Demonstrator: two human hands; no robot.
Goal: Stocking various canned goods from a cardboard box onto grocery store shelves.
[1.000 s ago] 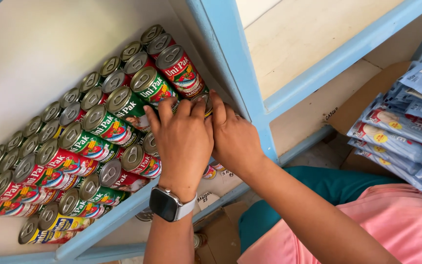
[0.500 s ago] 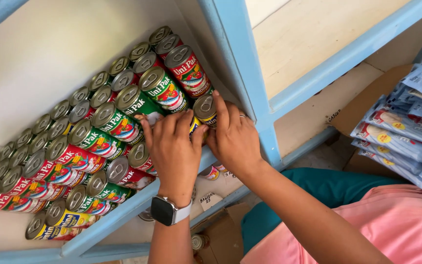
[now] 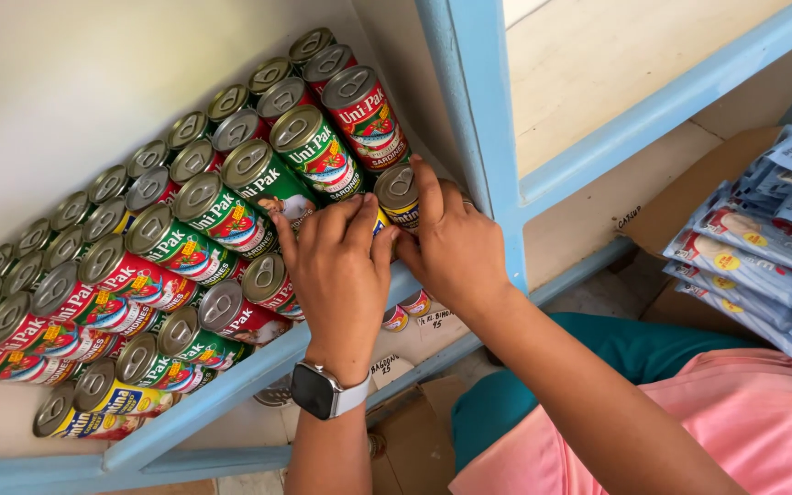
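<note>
My left hand [image 3: 336,266], with a smartwatch [image 3: 323,392] on its wrist, and my right hand [image 3: 451,243] meet at the front of a white shelf with a blue frame [image 3: 469,101]. Together they hold a yellow-labelled can [image 3: 399,194] with a silver pull-tab lid, beside the upright post. My right index finger lies along the can's side. Stacked red, green and yellow cans [image 3: 185,238] fill the shelf to the left in several rows, lids toward me.
Blue and red sachets [image 3: 763,247] lie in a cardboard box at the right. Small cans and paper price tags [image 3: 414,316] sit on the shelf below. My teal and pink clothing [image 3: 708,422] fills the lower right.
The view shifted so the shelf sits higher and to the right. The yellow-labelled can, hidden behind my hands before, now shows between them; my fingers have shifted around it.
</note>
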